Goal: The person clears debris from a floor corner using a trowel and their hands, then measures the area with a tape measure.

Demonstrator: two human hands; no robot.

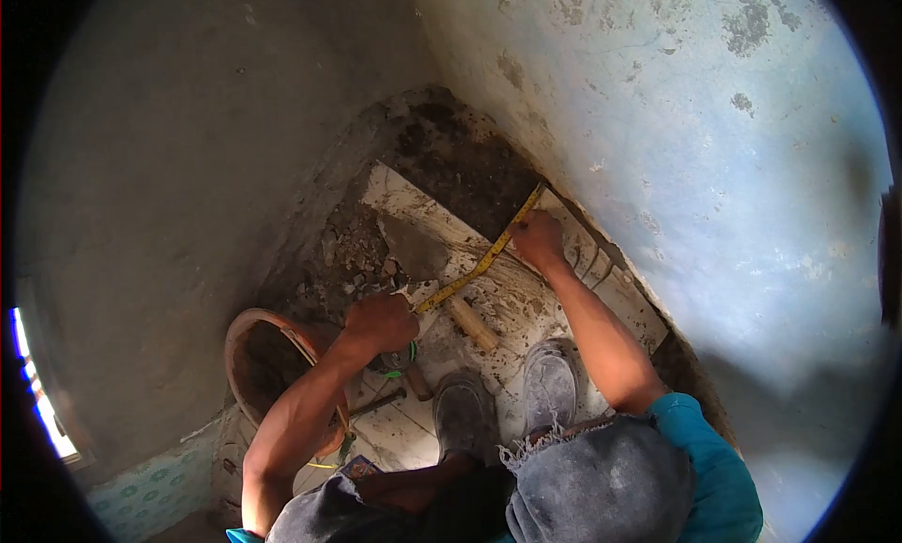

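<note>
A yellow tape measure [458, 285] is stretched slantwise over the dirty white floor tiles [423, 208], its far end close to the wall at right. My left hand [381, 323] is closed around its near end. Near the far end, my right hand [538, 240] has its fingers closed on the yellow blade. Just below the tape lies a short wooden handle [473, 324]. Under my left hand is a dark, round thing with a green edge [395, 360], partly hidden.
An orange-brown bucket [242, 379] stands left of my left arm. Bare dark soil [451, 162] fills the corner, with rubble [352, 252] along the left wall. A dark rod-like tool [379, 405] lies by my shoes [465, 413]. A patchy blue-white wall [676, 139] rises at right.
</note>
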